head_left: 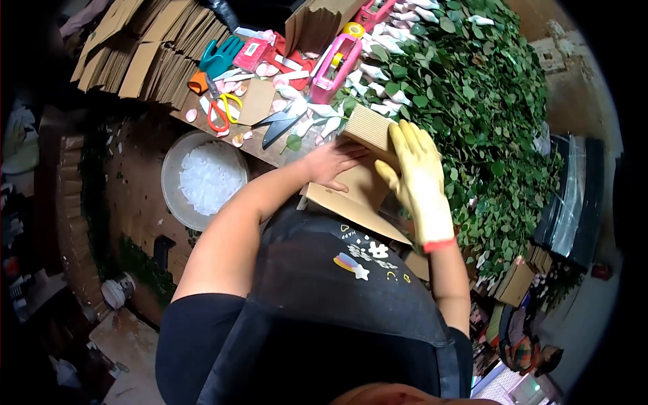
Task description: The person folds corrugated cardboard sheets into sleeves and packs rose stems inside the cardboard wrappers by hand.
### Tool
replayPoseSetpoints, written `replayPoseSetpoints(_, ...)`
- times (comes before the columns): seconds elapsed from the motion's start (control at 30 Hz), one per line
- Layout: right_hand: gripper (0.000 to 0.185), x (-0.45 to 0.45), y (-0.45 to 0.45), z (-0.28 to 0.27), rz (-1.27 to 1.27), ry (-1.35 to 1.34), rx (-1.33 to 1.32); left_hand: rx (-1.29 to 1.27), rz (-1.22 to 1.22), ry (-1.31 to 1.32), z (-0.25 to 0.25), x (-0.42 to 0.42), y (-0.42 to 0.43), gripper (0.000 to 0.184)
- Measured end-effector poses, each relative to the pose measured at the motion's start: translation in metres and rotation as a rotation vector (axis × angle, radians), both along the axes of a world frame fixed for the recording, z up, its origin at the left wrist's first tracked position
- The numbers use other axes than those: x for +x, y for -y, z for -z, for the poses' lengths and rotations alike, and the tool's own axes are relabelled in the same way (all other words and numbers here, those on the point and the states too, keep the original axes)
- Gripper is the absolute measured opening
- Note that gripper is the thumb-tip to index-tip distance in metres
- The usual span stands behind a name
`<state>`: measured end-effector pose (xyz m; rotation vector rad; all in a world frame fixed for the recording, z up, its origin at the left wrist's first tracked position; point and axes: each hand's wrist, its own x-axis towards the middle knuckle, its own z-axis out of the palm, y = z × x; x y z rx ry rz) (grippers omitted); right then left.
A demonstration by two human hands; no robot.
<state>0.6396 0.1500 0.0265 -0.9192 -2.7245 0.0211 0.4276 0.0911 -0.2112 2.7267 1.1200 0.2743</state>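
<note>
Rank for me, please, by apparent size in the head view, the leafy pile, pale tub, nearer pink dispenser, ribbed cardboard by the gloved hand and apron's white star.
1. Leafy pile
2. Pale tub
3. Nearer pink dispenser and ribbed cardboard: too alike to rank
4. White star

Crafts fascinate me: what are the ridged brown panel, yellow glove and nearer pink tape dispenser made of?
Ridged brown panel: matt corrugated cardboard, judging by parallel ridges. Yellow glove: smooth-looking, perhaps rubber or coated fabric, from its even surface. Tape dispenser: likely shiny plastic, given pale highlights.
</note>
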Motion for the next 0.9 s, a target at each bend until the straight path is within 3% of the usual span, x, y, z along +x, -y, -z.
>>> replayPoseSetpoints(0.07,0.063,-0.002,0.030,-0.024,-0.104,-0.080,-0.234,-0.057,0.002,0.000,-0.011,0.001,0.000,0.102)
replayPoseSetpoints(0.1,0.060,-0.009,0.039,-0.027,-0.137,0.020,-0.512,-0.138,0.040,-0.142,-0.028,0.000,-0.003,0.102)
replayPoseSetpoints(0.13,0.056,-0.016,0.048,-0.028,-0.162,0.124,-0.788,-0.033,0.023,0.158,-0.011,0.000,0.000,0.102)
replayPoseSetpoints(0.2,0.049,-0.017,0.071,0.035,-0.173,0.460,-0.670,0.015,0.007,0.131,0.005,0.002,0.001,0.099)
replayPoseSetpoints(0.3,0.041,-0.039,0.075,0.037,-0.111,0.618,-0.630,0.006,0.020,0.132,0.001,0.001,0.000,0.092)
replayPoseSetpoints(0.4,0.041,-0.088,0.048,-0.006,-0.437,0.180,-0.593,0.530,-0.047,0.091,0.046,0.008,-0.013,0.081)
replayPoseSetpoints(0.47,0.035,-0.145,0.034,-0.015,-0.426,-0.013,-0.463,-0.013,-0.044,0.307,0.034,0.008,-0.008,0.072)
replayPoseSetpoints(0.53,0.032,-0.210,0.007,0.036,-0.446,0.097,-0.399,-0.554,-0.036,0.509,0.020,0.007,0.002,0.064)
replayPoseSetpoints(0.57,0.032,-0.238,-0.008,0.063,-0.537,0.071,-0.426,-0.654,0.070,0.767,0.027,0.017,-0.005,0.068)
replayPoseSetpoints(0.6,0.033,-0.262,-0.020,0.087,-0.626,0.043,-0.453,-0.252,-0.103,0.377,0.005,0.010,0.007,0.073)
replayPoseSetpoints(0.63,0.033,-0.279,-0.026,0.104,-0.619,0.073,-0.383,0.034,-0.040,0.121,0.056,0.030,0.001,0.072)
replayPoseSetpoints(0.7,0.035,-0.309,-0.038,0.134,-0.604,0.128,-0.241,0.112,-0.038,0.023,0.083,0.033,-0.003,0.082)
replayPoseSetpoints(0.77,0.033,-0.329,-0.047,0.153,-0.629,0.220,-0.163,-0.304,-0.159,0.370,0.009,0.008,0.010,0.102)
replayPoseSetpoints(0.9,0.033,-0.339,-0.050,0.122,-0.540,0.487,-0.146,-0.211,-0.136,0.439,0.013,0.011,0.005,0.109)
